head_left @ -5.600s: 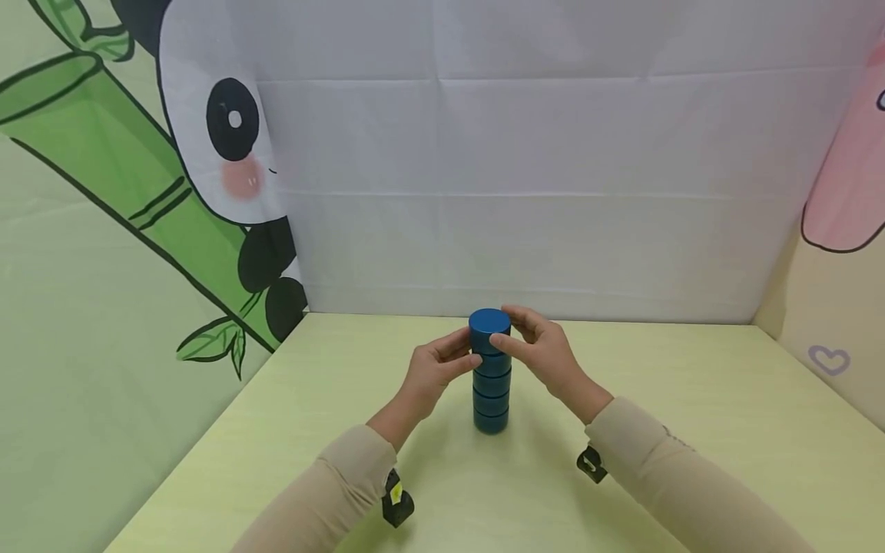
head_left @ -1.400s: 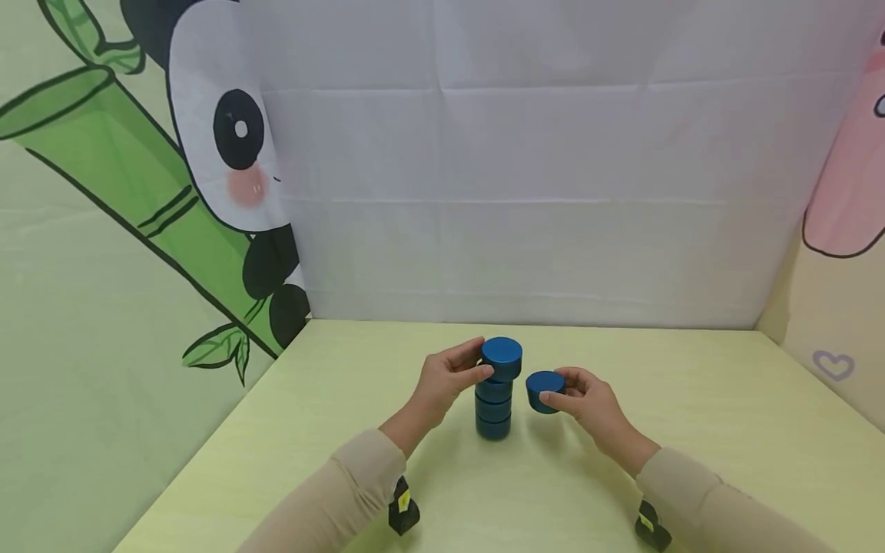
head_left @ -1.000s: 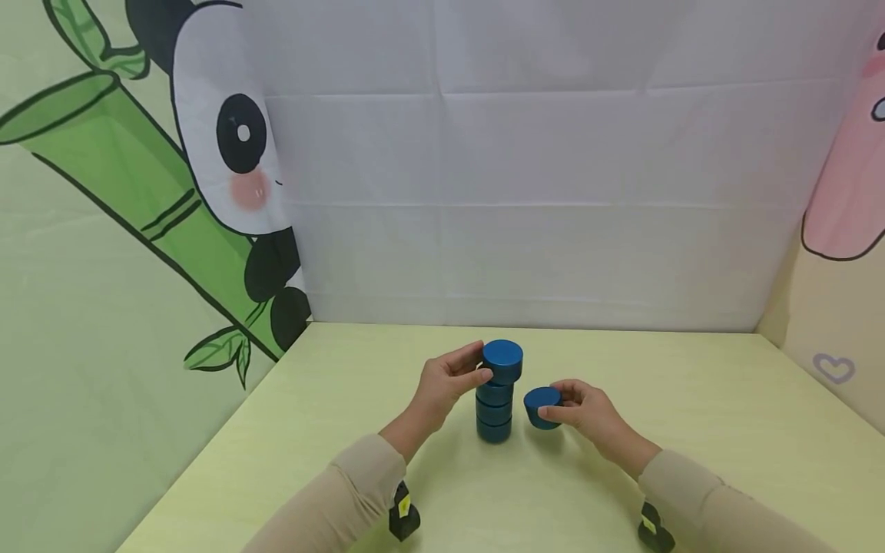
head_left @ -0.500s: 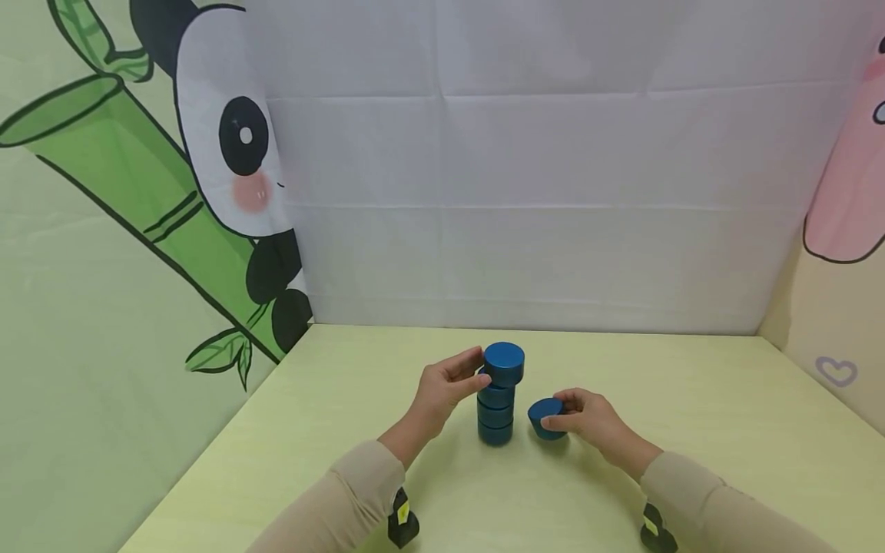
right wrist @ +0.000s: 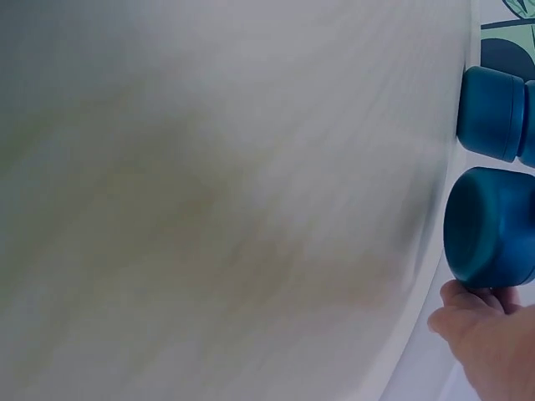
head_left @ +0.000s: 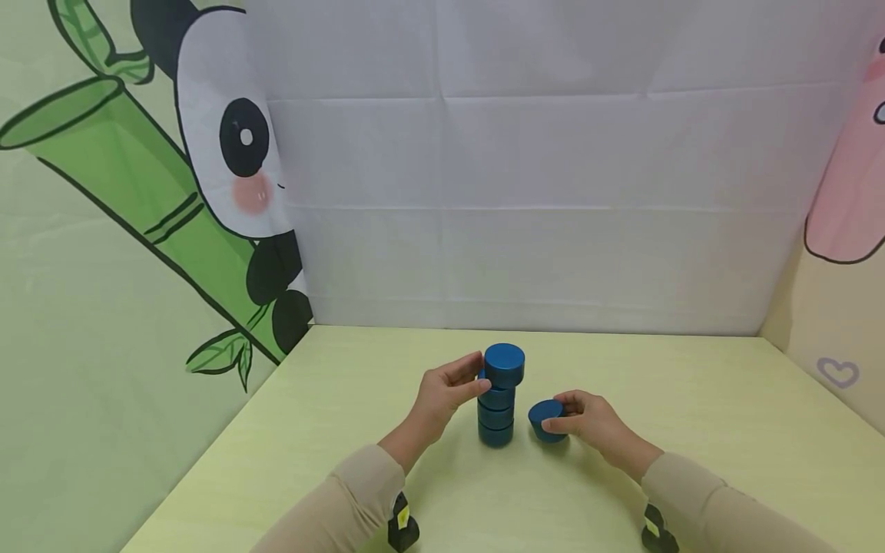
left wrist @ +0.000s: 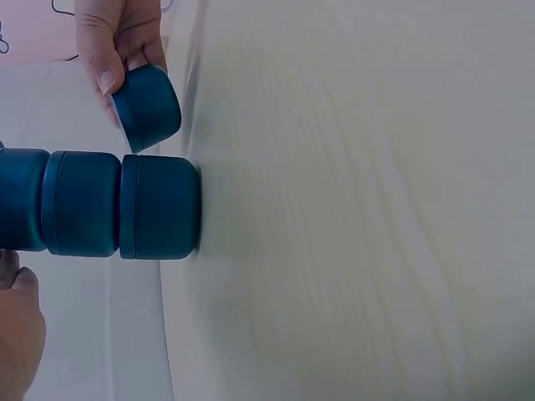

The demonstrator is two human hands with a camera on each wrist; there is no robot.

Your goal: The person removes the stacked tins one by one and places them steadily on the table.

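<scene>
A stack of several round blue lidded tins (head_left: 496, 418) stands on the table, its top tin (head_left: 504, 365) jutting out to the right. My left hand (head_left: 432, 403) grips the upper part of the stack from the left, thumb in front. Just right of the stack, my right hand (head_left: 591, 418) pinches a single blue tin (head_left: 545, 420) between thumb and fingers. That tin (left wrist: 150, 107) is tilted in the left wrist view, low by the tabletop; whether it touches cannot be told. In the right wrist view its base (right wrist: 476, 225) shows beside the stack's lowest tin (right wrist: 491, 113).
The pale yellow table (head_left: 332, 361) spreads around the stack. Behind it hangs a white cloth (head_left: 539, 192), with a panda-and-bamboo print (head_left: 159, 215) at left and a pink printed figure (head_left: 846, 184) at right. Black devices (head_left: 403, 526) are strapped at both wrists.
Both hands were at the top of a taller straight stack. Since then my right hand has carried one tin off to the right and lowered it; my left hand stays at the stack.
</scene>
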